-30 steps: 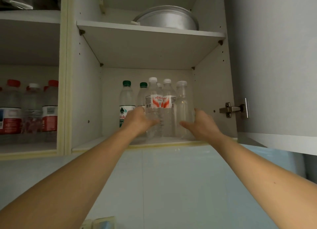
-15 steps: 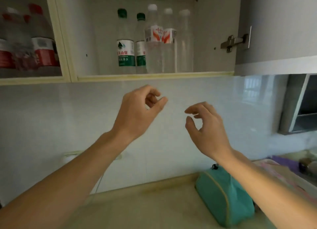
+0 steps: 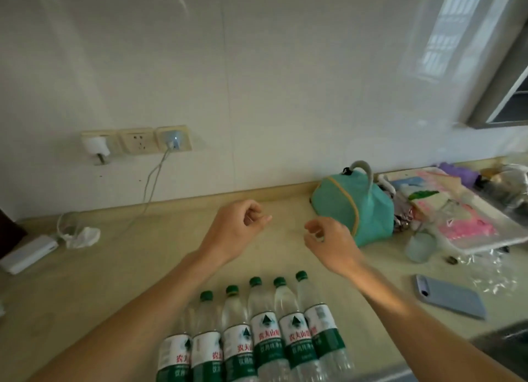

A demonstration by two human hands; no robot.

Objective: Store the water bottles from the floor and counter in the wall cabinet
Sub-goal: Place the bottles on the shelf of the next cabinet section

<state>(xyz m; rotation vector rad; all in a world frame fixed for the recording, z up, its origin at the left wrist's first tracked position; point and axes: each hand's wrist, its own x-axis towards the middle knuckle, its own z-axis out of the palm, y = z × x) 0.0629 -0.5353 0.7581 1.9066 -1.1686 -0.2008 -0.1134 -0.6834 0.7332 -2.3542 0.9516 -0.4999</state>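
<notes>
Hands, left hand and right hand, are hovering loosely curled, holding nothing; grabbing one crowded bottle carelessly is risking toppling neighbours.

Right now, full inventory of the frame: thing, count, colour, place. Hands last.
water bottles: six partly visible, five green caps showing, clear, row at counter's near edge
counter: one, beige
pouch: one, teal, grey handle, by the wall
phone: one, blue-grey, flat at right
cup: one, pale, beside tray
tray: one, white, cluttered, far right
sockets: three, cream, on wall
power bank: one, white, far left
tissue: one, white, crumpled
left hand: loosely curled, empty, above counter
right hand: loosely curled, empty
</notes>
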